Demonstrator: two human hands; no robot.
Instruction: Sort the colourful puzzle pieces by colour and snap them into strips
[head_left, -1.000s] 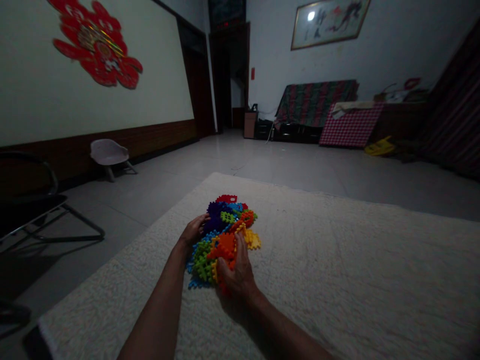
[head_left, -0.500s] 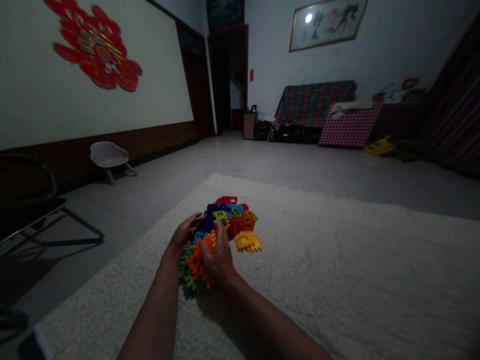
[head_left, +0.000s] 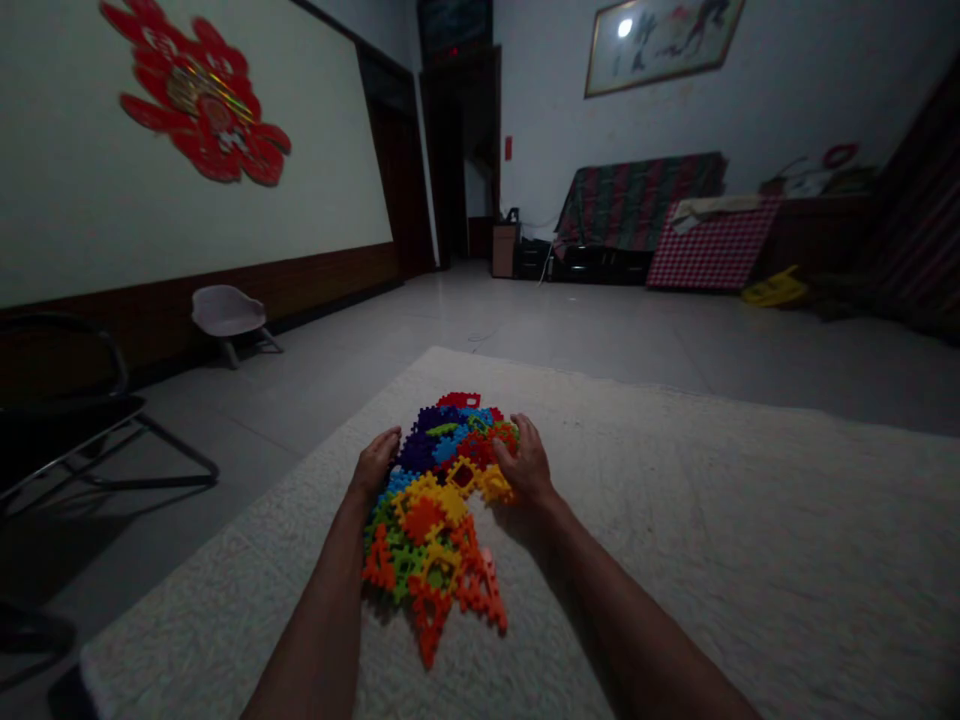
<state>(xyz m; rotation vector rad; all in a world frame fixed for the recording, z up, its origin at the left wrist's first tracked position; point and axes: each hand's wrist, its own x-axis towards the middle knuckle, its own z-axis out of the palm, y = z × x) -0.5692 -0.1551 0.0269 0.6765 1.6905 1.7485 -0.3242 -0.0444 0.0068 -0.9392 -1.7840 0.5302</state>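
Observation:
A heap of colourful interlocking plastic building pieces (head_left: 424, 518) with notched edges lies on the pale rug. Orange triangular pieces (head_left: 430, 620) stick out at its near end, and dark blue pieces (head_left: 418, 452) and a red piece (head_left: 459, 400) lie at the far end. My left hand (head_left: 377, 462) rests along the heap's left side, fingers stretched forward and open. On the right side, my right hand (head_left: 527, 458) is open, thumb apart from the fingers, beside red pieces (head_left: 484, 440) and a yellow piece (head_left: 495, 484). Neither hand visibly grips a piece.
The pale rug (head_left: 675, 520) spreads over the tiled floor (head_left: 600, 330). A metal-framed chair (head_left: 90, 440) stands at the left, with a small pale chair (head_left: 229, 312) behind it. A cloth-covered sofa (head_left: 637, 205) and a yellow object (head_left: 776, 288) are at the back.
My right hand has moved right and away from the near orange pieces to the heap's right side. Orange and yellow pieces now lie spread towards me. My left hand stays nearly in place.

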